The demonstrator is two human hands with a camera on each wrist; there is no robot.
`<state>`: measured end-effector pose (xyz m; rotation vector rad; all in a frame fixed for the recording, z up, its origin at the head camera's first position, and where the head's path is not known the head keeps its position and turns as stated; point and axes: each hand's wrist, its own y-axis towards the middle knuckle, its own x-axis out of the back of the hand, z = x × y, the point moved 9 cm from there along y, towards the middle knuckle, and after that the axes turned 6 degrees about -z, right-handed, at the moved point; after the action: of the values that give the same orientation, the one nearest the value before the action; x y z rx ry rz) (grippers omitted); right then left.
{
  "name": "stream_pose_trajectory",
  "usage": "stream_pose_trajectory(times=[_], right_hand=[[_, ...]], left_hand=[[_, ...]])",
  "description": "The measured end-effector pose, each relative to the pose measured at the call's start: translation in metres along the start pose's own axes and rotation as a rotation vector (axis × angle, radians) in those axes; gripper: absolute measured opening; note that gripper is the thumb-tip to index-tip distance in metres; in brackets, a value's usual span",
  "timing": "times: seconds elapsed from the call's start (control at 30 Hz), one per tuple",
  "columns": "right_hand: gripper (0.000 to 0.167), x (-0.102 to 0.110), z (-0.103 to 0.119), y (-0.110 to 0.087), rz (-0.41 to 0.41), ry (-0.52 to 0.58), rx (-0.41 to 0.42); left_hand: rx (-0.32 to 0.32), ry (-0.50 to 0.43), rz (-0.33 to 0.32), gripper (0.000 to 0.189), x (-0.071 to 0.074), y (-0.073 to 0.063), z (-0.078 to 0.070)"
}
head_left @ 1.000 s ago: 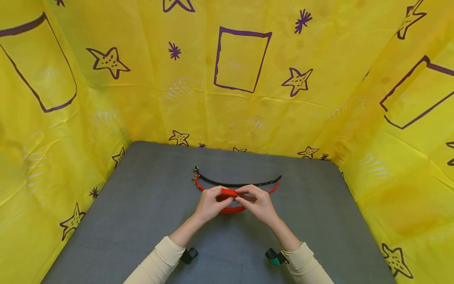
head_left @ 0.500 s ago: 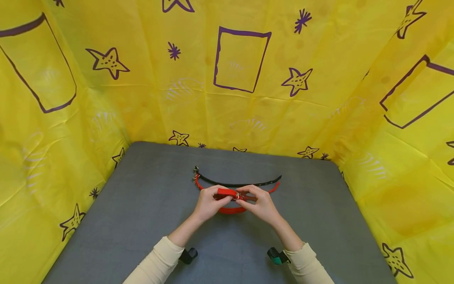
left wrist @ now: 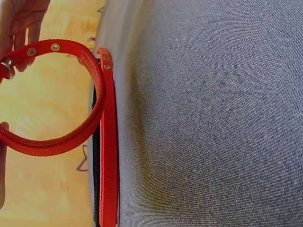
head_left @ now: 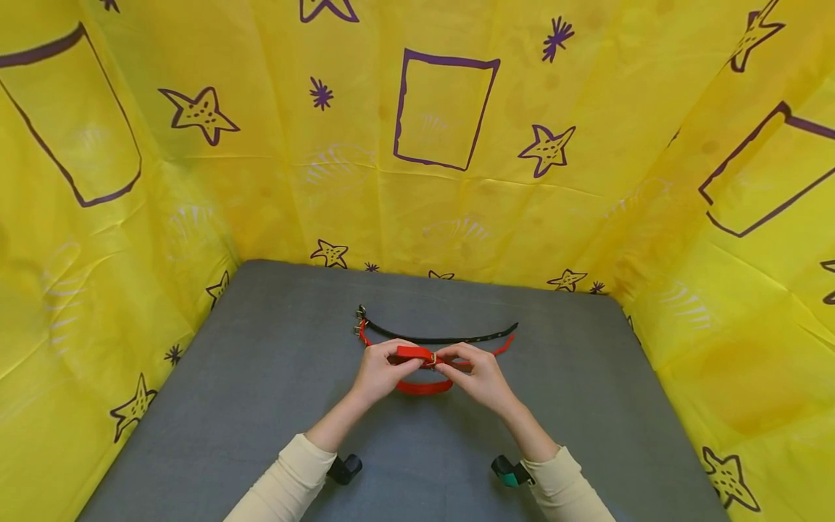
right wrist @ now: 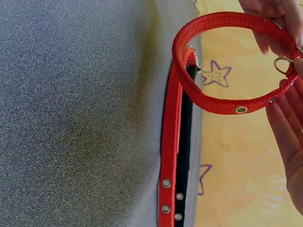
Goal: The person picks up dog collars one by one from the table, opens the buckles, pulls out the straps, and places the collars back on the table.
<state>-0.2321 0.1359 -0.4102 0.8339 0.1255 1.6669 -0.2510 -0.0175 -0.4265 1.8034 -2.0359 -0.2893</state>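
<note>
Between both hands, above the grey table, a red pet collar is bent round into a loop. My left hand pinches the band on the left of its metal buckle, thumb below and fingers above. On the other side, my right hand pinches the strap close to the buckle. Metal eyelets and a ring show along the loop in the right wrist view. Beyond the hands lie a second red collar and a black collar, stretched out side by side; the hands partly hide the red one.
The grey cloth-covered table runs back to a yellow fabric wall printed with purple stars. Similar yellow walls close it in at left and right. Dark devices sit at both wrists.
The left hand has shifted slightly left with the red band, and more of the buckle has come into view between the fingers. The two collars on the table have not moved.
</note>
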Motion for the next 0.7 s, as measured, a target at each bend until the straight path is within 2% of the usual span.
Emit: stream_pose_trajectory(times=[0.17, 0.6, 0.7], right_hand=[[0.019, 0.000, -0.002, -0.001, 0.000, -0.003, 0.003], [0.018, 0.001, -0.003, 0.000, 0.007, 0.008, -0.008], [0.018, -0.002, -0.021, -0.003, 0.008, 0.000, -0.005]], left_hand=[[0.028, 0.011, 0.002, 0.009, 0.001, 0.000, 0.001], [0.048, 0.002, -0.020, 0.010, 0.004, 0.002, 0.004], [0.057, -0.002, -0.036, 0.011, 0.005, 0.002, 0.006]])
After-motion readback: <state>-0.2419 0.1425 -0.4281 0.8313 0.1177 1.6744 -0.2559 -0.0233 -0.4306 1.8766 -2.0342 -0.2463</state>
